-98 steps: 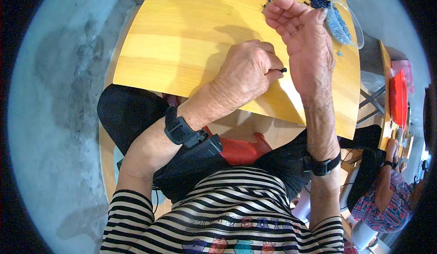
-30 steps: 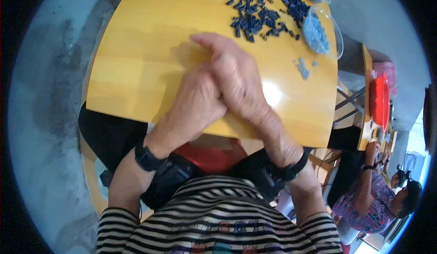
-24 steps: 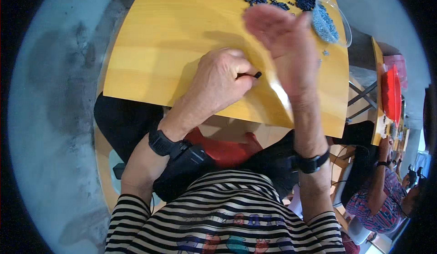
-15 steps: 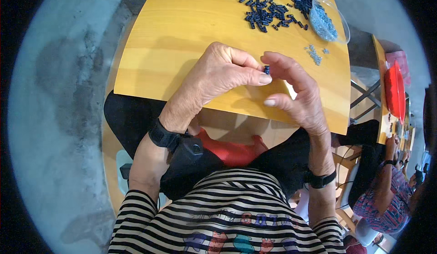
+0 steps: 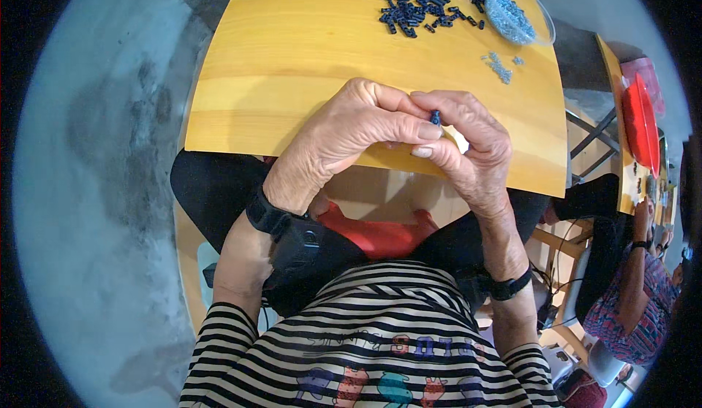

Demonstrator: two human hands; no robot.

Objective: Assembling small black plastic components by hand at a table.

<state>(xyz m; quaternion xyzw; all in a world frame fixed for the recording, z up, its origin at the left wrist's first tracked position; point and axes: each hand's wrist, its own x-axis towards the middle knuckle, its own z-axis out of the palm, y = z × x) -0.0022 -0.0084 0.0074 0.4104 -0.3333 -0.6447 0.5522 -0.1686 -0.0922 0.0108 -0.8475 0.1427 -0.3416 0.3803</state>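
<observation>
Fingers of the left hand: pinched narrow on one small dark piece, held above the yellow table. Fingers of the right hand: curled close around it; grip cannot be told. Further dark pieces: heaped beyond. Pale bits: scattered near a clear tub.

Fairly bright light falls on the tabletop, whose yellow surface shows warm against the cooler blue-grey surroundings. A white patch of glare burns out beside the right of the two hands, and a soft shadow spreads over the wood to their left. Beneath the table it is dimmer, and the black trousers lose most detail. The hands look reasonably sharp (the small dark piece between them is too tiny to read well). Fisheye distortion bows straight edges; speckled black corners close in, and the person at far right looks squeezed and soft.
</observation>
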